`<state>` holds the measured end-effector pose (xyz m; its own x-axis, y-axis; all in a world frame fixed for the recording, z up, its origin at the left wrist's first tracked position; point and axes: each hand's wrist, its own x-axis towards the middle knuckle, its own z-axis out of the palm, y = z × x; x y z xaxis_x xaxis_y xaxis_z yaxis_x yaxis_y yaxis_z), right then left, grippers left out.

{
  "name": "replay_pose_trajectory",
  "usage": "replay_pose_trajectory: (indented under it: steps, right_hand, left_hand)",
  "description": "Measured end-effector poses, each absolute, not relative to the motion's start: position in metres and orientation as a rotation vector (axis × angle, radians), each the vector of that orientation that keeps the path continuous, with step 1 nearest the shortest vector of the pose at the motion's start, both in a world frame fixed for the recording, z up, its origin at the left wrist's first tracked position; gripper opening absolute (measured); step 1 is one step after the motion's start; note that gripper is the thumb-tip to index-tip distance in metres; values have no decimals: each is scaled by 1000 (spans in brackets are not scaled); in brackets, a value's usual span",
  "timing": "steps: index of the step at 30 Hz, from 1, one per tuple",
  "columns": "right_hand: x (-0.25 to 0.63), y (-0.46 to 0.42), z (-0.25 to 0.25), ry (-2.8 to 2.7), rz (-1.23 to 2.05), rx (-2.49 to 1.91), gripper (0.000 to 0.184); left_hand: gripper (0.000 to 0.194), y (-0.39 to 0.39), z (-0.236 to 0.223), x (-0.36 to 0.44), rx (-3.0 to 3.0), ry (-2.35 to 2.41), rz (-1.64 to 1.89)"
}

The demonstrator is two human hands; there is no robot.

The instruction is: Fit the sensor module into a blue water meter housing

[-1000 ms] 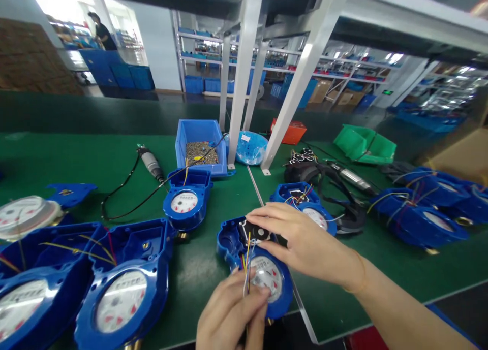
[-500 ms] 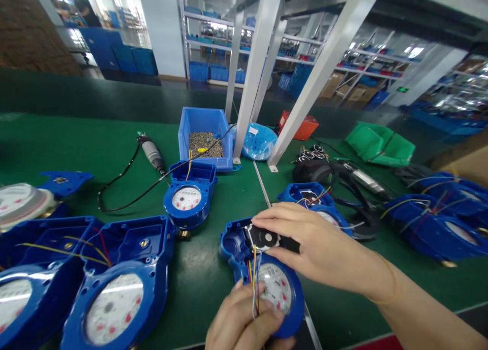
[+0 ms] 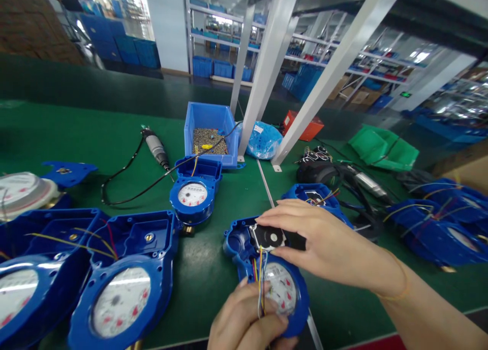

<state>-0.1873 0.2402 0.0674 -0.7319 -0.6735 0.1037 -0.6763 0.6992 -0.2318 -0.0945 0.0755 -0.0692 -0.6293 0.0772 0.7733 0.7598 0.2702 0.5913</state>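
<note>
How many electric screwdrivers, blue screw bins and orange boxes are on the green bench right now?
Electric screwdrivers: 2
Blue screw bin: 1
Orange box: 1
Total: 4

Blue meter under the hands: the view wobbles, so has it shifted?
No: the blue meter still overlaps the table seam by its lower right edge; only the camera moved.

A green-topped bench (image 3: 76,136) under white steel posts (image 3: 267,70), with shelving (image 3: 213,40) of blue bins behind.
</note>
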Motion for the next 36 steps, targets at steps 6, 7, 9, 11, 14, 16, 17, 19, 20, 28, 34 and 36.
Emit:
replay_pose_trajectory:
  steps: [6,7,9,11,14,16,17,19,20,28,34,36]
  right_hand:
    - [-191,240,66,-2897,397,1176,42]
    - [-192,240,67,-2902,397,1183,42]
    - [-193,238,69,-2905,390,1188,42]
    - [-193,235,70,-2903,390,1184,40]
    - [-192,235,70,-2906,422,1182,39]
    - [-191,236,68,-2900,467,1182,39]
    - [-191,238,67,-2894,489,1175,39]
    - [-191,240,64,-2884,521,1159,39]
    - [-190,241,63,-2883,529,1151,40]
    - [-191,243,63,-2915,613,1090,39]
    - [-186,246,59,-2907,605,1049,42]
    - [-186,247,57,-2907,589,1056,42]
  left_hand:
    - [18,72,-73,-96,-771,-1902,-1414]
    - [19,72,-73,-96,-784,-1901,-1415]
    - [22,71,-72,-96,-790,-1904,-1422]
    - [22,70,-71,-97,-792,-1900,-1425]
    - [21,69,-71,-98,-809,-1900,-1412]
    - [22,67,-71,-100,-822,-1903,-1406]
    - [22,67,-70,-100,-833,-1905,-1403]
    - [21,66,-69,-101,-850,-1902,-1399]
    - [20,66,-68,-102,-856,-1903,-1394]
    - [19,65,-66,-100,-864,-1914,-1409]
    - [17,64,-65,-101,-862,-1914,-1410]
    - [13,65,-61,-102,-852,-1917,-1405]
